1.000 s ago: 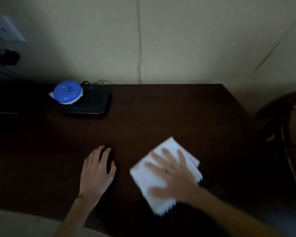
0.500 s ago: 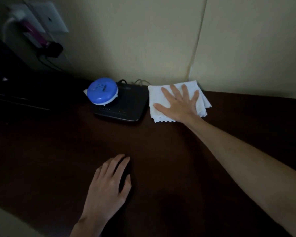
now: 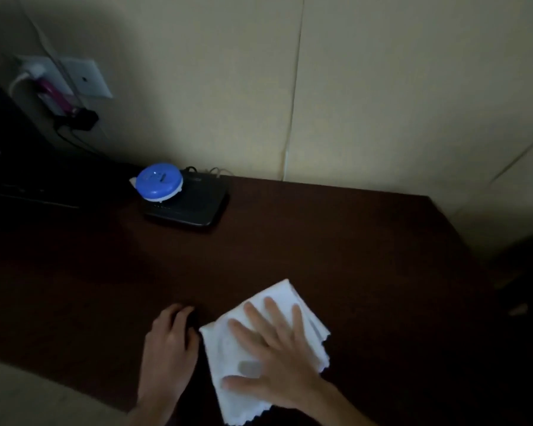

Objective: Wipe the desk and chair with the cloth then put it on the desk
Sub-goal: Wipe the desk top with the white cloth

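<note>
The right hand [image 3: 277, 361], fingers flat, has pulled the cloth [image 3: 222, 348] back across the tabletop [image 3: 351, 241], beside the flat, released left hand [image 3: 166, 355]; desk-wiping looks unfinished.

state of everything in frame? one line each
cloth: folded, flat on the desk, under the right hand
right hand: fingers spread, pressing on the cloth
left hand: palm down on the desk beside the cloth
desk: dark top, bearing both hands
blue round case: sitting on the black box
black box: flat, near the wall
wall socket: plugs in
</note>
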